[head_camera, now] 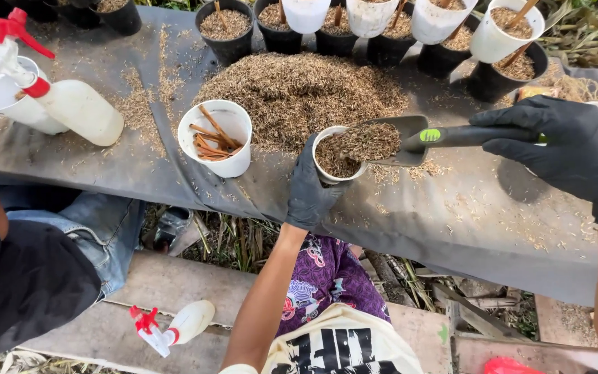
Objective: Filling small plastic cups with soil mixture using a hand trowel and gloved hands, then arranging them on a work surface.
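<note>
Here your left hand [308, 192], in a black glove, is wrapped around a small white cup [335, 161] at the centre of the frame, fingers closed on its side and lower wall so the mouth stays open and level just under the tool. Your right hand [567, 149], also gloved, is closed around the handle of a grey trowel [401, 140] that runs in from the right edge; its blade, heaped with brown husk, rests tilted over the cup's rim, which seems the reason the cup is held so close against it: anything that slides off lands inside. The cup already looks well filled with the same husk.

Just behind the cup, toward the upper middle, lies the big husk pile [299, 93] on the dark sheet [465, 221], so the scoop has little way to travel. To the left of centre stands a white cup of brown sticks [214, 138], upright and apart from your hands. Along the top edge runs a row of black pots [227, 29] and white cups already holding husk, several with a stick standing in them. At the upper left a white spray bottle [64, 97] with a red trigger lies on its side against another white cup. Another person's arm and jeans show at the lower left.
</note>
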